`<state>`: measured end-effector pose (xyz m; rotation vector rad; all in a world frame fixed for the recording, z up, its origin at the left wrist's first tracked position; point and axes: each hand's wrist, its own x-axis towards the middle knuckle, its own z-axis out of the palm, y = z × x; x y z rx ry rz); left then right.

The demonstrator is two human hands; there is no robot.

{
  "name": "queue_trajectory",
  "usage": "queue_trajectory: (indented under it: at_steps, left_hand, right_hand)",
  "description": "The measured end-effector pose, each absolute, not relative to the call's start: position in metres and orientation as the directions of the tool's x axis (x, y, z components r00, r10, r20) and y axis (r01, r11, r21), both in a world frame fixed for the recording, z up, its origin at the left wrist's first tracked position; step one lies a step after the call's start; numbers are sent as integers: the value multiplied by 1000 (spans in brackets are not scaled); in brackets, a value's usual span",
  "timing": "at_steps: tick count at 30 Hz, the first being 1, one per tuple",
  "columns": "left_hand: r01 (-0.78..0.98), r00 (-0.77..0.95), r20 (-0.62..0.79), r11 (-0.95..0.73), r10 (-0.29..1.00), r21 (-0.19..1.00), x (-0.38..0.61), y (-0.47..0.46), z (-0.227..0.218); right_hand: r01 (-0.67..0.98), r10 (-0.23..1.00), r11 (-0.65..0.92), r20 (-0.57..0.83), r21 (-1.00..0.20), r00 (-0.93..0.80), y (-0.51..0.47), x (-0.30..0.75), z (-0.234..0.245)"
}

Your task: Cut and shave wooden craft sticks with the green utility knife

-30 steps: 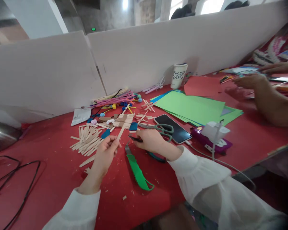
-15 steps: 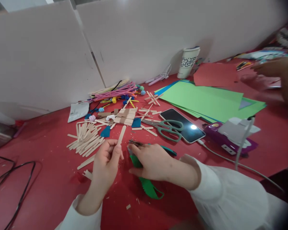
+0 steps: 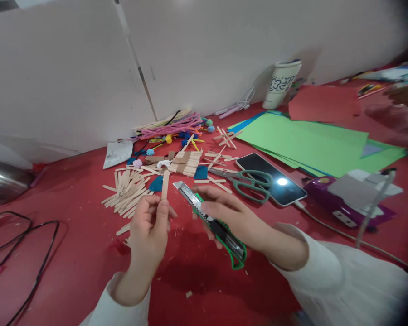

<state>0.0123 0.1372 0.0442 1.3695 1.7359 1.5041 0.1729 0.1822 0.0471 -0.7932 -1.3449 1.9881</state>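
Between the thumb and fingers of my left hand (image 3: 150, 226), a wooden craft stick (image 3: 165, 184) stands up, its free end pointing away from me. My right hand (image 3: 229, 213) is closed around a green and black utility knife (image 3: 221, 228). The knife's metal tip points up and left towards the stick, a small gap apart from it. Beyond my left hand lies a heap of loose craft sticks (image 3: 127, 190). Several sticks joined into a flat panel (image 3: 185, 163) lie farther back, beside blue scraps (image 3: 201, 172).
Green-handled scissors (image 3: 253, 184) rest against a phone (image 3: 272, 179) with a cable. A purple power strip (image 3: 347, 203) is at right. Behind are green paper sheets (image 3: 302, 140), a red sheet (image 3: 323, 103), a paper cup (image 3: 281, 85) and pipe cleaners (image 3: 173, 127). Another person's hand (image 3: 404, 95) shows at far right.
My right hand has picked up the utility knife from the table and turned it upward. My left hand still holds the craft stick, now more upright. The view has shifted slightly left.
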Motion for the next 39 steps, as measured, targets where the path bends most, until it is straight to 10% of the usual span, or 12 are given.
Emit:
queue_trajectory:
  at_steps: [19, 39]
  left_hand:
    - [287, -405, 220, -105, 888, 952, 12, 135, 45]
    - [547, -326, 423, -196, 845, 813, 14, 131, 37]
  right_hand:
    - [63, 717, 324, 202, -944, -667, 172, 175, 39]
    - [151, 745, 419, 244, -895, -621, 169, 175, 42]
